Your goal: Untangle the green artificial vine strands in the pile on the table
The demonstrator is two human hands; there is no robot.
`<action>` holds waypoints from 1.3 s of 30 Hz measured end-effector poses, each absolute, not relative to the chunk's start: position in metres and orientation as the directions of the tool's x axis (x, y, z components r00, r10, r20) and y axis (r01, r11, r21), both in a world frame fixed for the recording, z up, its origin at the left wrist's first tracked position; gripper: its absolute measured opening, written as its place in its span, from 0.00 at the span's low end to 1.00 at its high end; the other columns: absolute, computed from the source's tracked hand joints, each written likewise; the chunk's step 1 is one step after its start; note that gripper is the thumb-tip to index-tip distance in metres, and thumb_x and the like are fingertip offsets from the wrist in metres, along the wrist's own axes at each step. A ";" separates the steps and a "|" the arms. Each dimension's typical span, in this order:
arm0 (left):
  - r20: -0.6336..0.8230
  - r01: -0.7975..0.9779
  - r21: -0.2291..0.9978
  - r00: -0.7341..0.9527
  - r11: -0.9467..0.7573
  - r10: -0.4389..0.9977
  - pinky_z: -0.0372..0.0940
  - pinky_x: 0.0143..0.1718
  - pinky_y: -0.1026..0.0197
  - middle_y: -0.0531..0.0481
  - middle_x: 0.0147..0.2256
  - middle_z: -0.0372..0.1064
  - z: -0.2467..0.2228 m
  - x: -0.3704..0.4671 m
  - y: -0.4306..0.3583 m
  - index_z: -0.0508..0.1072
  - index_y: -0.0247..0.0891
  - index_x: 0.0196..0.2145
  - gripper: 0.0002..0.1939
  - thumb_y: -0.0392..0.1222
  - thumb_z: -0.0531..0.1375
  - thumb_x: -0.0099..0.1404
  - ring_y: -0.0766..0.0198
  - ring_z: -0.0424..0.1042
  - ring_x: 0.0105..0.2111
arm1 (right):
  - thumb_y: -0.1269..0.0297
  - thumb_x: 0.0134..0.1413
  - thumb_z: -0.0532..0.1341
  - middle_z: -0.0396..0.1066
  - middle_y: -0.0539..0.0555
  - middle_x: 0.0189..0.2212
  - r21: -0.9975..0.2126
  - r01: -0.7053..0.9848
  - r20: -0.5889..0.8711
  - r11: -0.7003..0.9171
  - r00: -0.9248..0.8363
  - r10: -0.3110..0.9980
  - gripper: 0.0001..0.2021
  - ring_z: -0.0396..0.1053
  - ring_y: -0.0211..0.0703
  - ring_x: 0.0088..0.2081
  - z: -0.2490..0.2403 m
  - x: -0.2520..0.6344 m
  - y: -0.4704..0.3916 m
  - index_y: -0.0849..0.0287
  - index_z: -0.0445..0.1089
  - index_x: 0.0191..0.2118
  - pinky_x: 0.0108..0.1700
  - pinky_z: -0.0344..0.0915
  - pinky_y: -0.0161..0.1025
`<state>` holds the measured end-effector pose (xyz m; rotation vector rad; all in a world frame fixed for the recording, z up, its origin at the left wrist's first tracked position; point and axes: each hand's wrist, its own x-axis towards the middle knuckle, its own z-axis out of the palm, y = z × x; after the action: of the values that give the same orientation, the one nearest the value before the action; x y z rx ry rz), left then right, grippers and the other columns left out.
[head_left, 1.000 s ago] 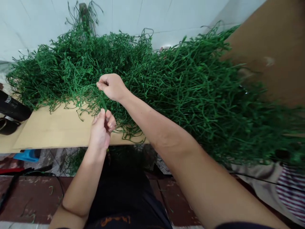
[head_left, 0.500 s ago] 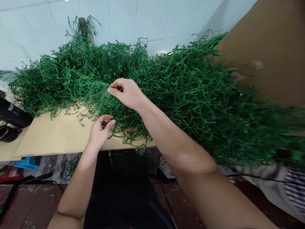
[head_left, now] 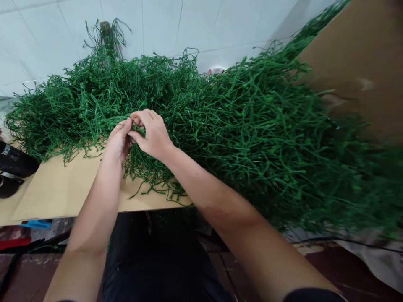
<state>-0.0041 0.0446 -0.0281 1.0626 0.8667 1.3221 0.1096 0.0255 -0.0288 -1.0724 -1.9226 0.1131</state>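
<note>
Left hand [head_left: 117, 140] and right hand [head_left: 155, 133] meet at the fingertips over one tangled green-stemmed heap [head_left: 252, 121]; their grip, I can't tell. Far left, one black cylindrical bottle [head_left: 22, 162] bears blurred lettering [head_left: 6, 151].

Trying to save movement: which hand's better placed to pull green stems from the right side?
Probably your right hand: it's nearer those green stems, and its forearm is on that side. Your left hand sits farther left.

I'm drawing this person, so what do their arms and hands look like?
The left hand and right hand wear no gloves, and no watch or bracelet shows. Both forearms are bare. A dark sleeve edge shows at the bottom right.
</note>
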 end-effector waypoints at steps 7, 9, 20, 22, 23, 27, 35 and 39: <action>0.039 -0.476 0.877 -0.068 -0.067 0.997 0.60 0.19 0.72 0.52 0.29 0.73 -0.029 -0.018 0.044 0.71 0.38 0.30 0.12 0.50 0.58 0.60 0.73 0.68 0.23 | 0.55 0.50 0.59 0.65 0.56 0.39 -0.510 0.555 0.731 0.657 -0.123 0.671 0.15 0.62 0.46 0.42 -0.039 0.120 0.031 0.58 0.63 0.41 0.47 0.60 0.48; 0.027 -0.500 0.864 -0.075 -0.061 0.997 0.61 0.20 0.73 0.52 0.31 0.74 -0.029 -0.020 0.042 0.72 0.38 0.32 0.10 0.48 0.58 0.61 0.73 0.69 0.24 | 0.57 0.51 0.58 0.65 0.54 0.33 -0.525 0.525 0.727 0.670 -0.134 0.674 0.11 0.63 0.43 0.37 -0.043 0.121 0.035 0.59 0.64 0.36 0.43 0.60 0.44; 0.041 -0.500 0.865 -0.018 -0.044 0.999 0.64 0.28 0.69 0.54 0.30 0.70 -0.036 -0.019 0.031 0.72 0.37 0.32 0.06 0.42 0.59 0.60 0.75 0.67 0.23 | 0.53 0.52 0.55 0.59 0.51 0.25 -0.545 0.445 0.730 0.711 -0.167 0.663 0.13 0.58 0.38 0.31 -0.049 0.110 0.028 0.59 0.58 0.28 0.40 0.59 0.39; 0.033 -0.528 0.848 -0.026 -0.042 0.999 0.64 0.28 0.68 0.55 0.29 0.71 -0.036 -0.020 0.033 0.71 0.38 0.30 0.05 0.41 0.59 0.60 0.74 0.69 0.24 | 0.54 0.55 0.52 0.60 0.52 0.26 -0.559 0.419 0.716 0.715 -0.192 0.672 0.12 0.58 0.38 0.32 -0.051 0.109 0.026 0.59 0.59 0.29 0.39 0.59 0.39; 0.033 -0.541 0.840 -0.026 -0.042 0.999 0.64 0.28 0.69 0.55 0.29 0.71 -0.036 -0.020 0.034 0.70 0.38 0.29 0.04 0.40 0.59 0.60 0.73 0.69 0.25 | 0.55 0.56 0.50 0.60 0.52 0.27 -0.577 0.395 0.703 0.715 -0.206 0.681 0.12 0.59 0.38 0.32 -0.052 0.109 0.027 0.59 0.59 0.30 0.39 0.59 0.39; -0.005 -0.548 0.836 -0.069 -0.033 0.998 0.63 0.26 0.71 0.56 0.29 0.73 -0.037 -0.019 0.037 0.68 0.37 0.27 0.05 0.39 0.60 0.59 0.74 0.69 0.24 | 0.58 0.60 0.45 0.63 0.53 0.28 -0.694 0.287 0.630 0.660 -0.200 0.750 0.15 0.61 0.38 0.34 -0.056 0.108 0.031 0.60 0.61 0.30 0.40 0.59 0.38; -0.050 -0.496 0.867 -0.173 -0.043 0.984 0.54 0.17 0.72 0.59 0.18 0.64 -0.045 -0.015 0.042 0.65 0.37 0.26 0.07 0.37 0.58 0.62 0.76 0.62 0.16 | 0.68 0.54 0.52 0.61 0.50 0.23 -0.693 0.412 0.568 0.592 -0.196 0.800 0.09 0.59 0.35 0.29 -0.042 0.113 0.010 0.60 0.61 0.24 0.36 0.56 0.35; -0.032 -0.435 0.900 -0.155 -0.039 0.987 0.50 0.15 0.72 0.59 0.16 0.62 -0.049 -0.010 0.045 0.64 0.36 0.24 0.09 0.35 0.55 0.63 0.76 0.58 0.14 | 0.68 0.54 0.51 0.62 0.52 0.24 -0.648 0.553 0.527 0.523 -0.171 0.833 0.11 0.60 0.37 0.29 -0.037 0.110 -0.012 0.59 0.58 0.22 0.35 0.55 0.36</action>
<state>-0.0105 0.0448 -0.0491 0.7905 0.9729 1.5065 0.1102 -0.0121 -0.0371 -1.1449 -1.8539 0.3862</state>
